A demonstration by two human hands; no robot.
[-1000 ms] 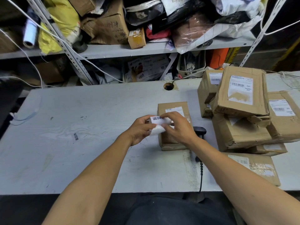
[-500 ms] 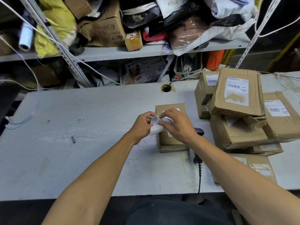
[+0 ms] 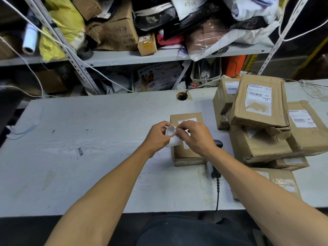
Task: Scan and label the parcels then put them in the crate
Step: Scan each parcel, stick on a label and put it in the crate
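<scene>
Cluttered shelves (image 3: 159,55) back stacked parcels (image 3: 259,110); left hand (image 3: 157,137) and right hand (image 3: 195,137) pinch a label (image 3: 171,134).

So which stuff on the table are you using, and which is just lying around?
In use:
label, pinched by left hand and right hand
small box under the hands
scanner beside it
stack of boxes waiting on the right

Lying about:
shelf clutter: yellow bag, paper roll
stray sticker on the table

Both forearms are bare to the elbow, with no sleeves, watch or rings on the left hand (image 3: 157,137) or right hand (image 3: 196,137); dark clothing covers the lap.
</scene>
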